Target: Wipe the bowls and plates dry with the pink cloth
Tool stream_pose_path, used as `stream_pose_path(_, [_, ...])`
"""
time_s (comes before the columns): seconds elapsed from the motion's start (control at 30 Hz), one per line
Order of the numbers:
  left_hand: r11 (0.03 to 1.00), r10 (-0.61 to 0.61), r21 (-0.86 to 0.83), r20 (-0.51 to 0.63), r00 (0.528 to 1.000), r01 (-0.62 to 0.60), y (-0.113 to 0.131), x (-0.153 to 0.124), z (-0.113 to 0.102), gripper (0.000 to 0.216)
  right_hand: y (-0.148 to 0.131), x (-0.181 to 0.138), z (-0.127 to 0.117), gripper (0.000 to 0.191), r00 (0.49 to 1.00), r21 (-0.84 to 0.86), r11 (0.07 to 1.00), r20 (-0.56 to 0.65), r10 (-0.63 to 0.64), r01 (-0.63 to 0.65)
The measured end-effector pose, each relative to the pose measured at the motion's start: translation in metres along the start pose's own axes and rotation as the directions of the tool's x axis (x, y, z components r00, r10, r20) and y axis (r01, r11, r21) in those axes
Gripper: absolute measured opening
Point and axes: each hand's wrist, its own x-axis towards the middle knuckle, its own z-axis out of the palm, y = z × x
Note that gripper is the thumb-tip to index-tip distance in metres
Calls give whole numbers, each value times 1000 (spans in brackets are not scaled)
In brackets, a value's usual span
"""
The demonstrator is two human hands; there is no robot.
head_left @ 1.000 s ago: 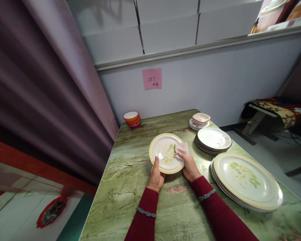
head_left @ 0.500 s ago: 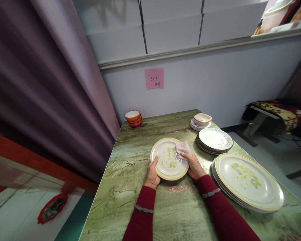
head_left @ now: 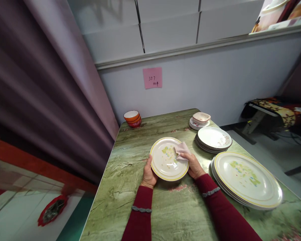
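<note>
A white plate (head_left: 167, 160) with a yellow rim and a green and blue pattern lies on the green table (head_left: 130, 187) in front of me. My left hand (head_left: 147, 174) grips its left rim, thumb on top. With closed fingers my right hand (head_left: 193, 166) presses a small pale pink cloth (head_left: 182, 149) onto the plate's right side. Both arms wear dark red sleeves.
To the right lies a stack of large yellow-rimmed plates (head_left: 245, 179). Behind it are a stack of medium white plates (head_left: 213, 138) and small plates with a little dish (head_left: 200, 119). Orange bowls (head_left: 131, 118) stand at the far left corner by the curtain (head_left: 52, 83).
The plate has turned in my hands, its pattern shifting round. My left hand has slid along the rim to the left edge. The cloth stays on the right side.
</note>
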Motion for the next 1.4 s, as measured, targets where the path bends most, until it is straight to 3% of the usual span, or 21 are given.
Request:
stream_pose_path(0.13, [995, -75, 58, -58, 996, 78, -1, 3, -7, 51, -3, -2, 1, 34, 1000, -25, 1000, 25, 18, -17])
stream_pose_path(0.33, [987, 161, 52, -201, 966, -154, -17, 7, 5, 45, 4, -7, 15, 43, 999, -24, 1000, 51, -10, 11])
stream_pose_path(0.43, [978, 208, 62, -161, 965, -200, -25, 4, 11, 43, 8, -8, 22, 48, 998, 0, 999, 54, -36, 36])
stream_pose_path(0.63, [998, 34, 53, -5, 999, -34, -25, -2, 11, 51, 6, -6, 15, 42, 997, 1, 998, -31, -70, 70])
stream_pose_path(0.8, [996, 64, -64, -4, 998, -64, -24, 0, 15, 60, 11, -4, 15, 42, 996, -109, 991, -45, -77, 72])
stream_pose_path(0.9, [993, 93, -74, -37, 995, -96, -22, 2, 15, 63, 15, -1, 15, 45, 985, -205, 973, -112, -133, 108])
stream_pose_path(1.03, [986, 136, -89, -71, 988, -142, -20, 3, 10, 62, 5, -1, 7, 53, 892, -341, 916, -314, -324, 212])
stream_pose_path(1.13, [988, 125, -85, -70, 990, -130, -22, 4, 9, 59, -6, -7, 4, 67, 725, -544, 772, -378, -576, 330])
stream_pose_path(1.2, [992, 104, -71, -50, 993, -107, -25, 3, 11, 58, -8, -13, 7, 73, 642, -688, 593, -238, -729, 418])
stream_pose_path(1.27, [995, 76, -59, -22, 997, -77, -27, 2, 14, 59, -2, -19, 14, 70, 660, -745, 417, 42, -750, 521])
stream_pose_path(1.33, [998, 35, -60, 7, 999, -34, -28, -1, 16, 62, 10, -25, 24, 64, 687, -738, 262, 354, -635, 622])
stream_pose_path(1.4, [996, -29, -78, 35, 999, 32, -26, -5, 17, 69, 22, -31, 34, 58, 655, -690, 112, 604, -455, 715])
